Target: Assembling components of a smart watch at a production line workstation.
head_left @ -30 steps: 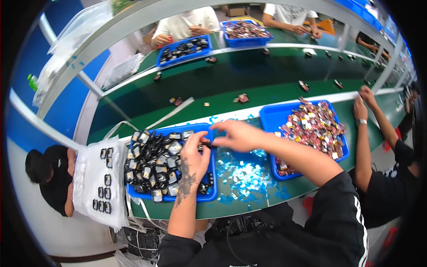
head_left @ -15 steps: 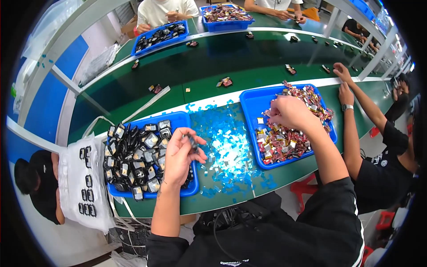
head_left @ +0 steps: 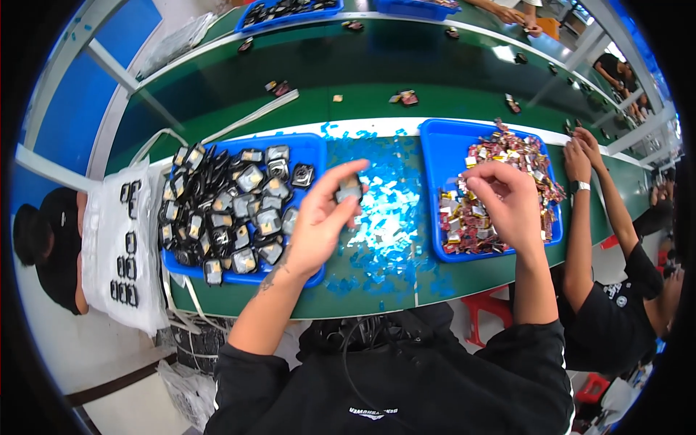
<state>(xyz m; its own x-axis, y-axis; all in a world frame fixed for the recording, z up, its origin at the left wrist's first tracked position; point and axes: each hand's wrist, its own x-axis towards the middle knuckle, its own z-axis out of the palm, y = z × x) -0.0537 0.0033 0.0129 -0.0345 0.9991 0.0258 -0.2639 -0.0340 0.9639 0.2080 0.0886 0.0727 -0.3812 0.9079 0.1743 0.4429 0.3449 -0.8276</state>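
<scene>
Between thumb and fingers of my left hand [head_left: 319, 225] is a small square black casing [head_left: 349, 190] with a grey face, held over the gap between two bins. To its left lies a blue bin [head_left: 317, 272] heaped with similar black casings [head_left: 250, 177], each with a grey or tan face. My right hand [head_left: 511, 206] is closed in a pinch above the other blue bin [head_left: 438, 138], which holds many small red, silver and gold parts [head_left: 475, 225]. What sits at its fingertips is too small to name.
Blue film scraps [head_left: 380, 217] cover the green bench between the bins. Several casings rest on a white padded sheet [head_left: 109, 239] at left. Beyond a white rail, loose parts [head_left: 407, 98] lie on a green belt [head_left: 348, 65]. A co-worker's hands [head_left: 578, 156] are at right.
The view has shifted, so the bench sits higher. My left hand has turned the casing, its grey face now showing. My right hand has drawn back from among the small parts, fingers pinched.
</scene>
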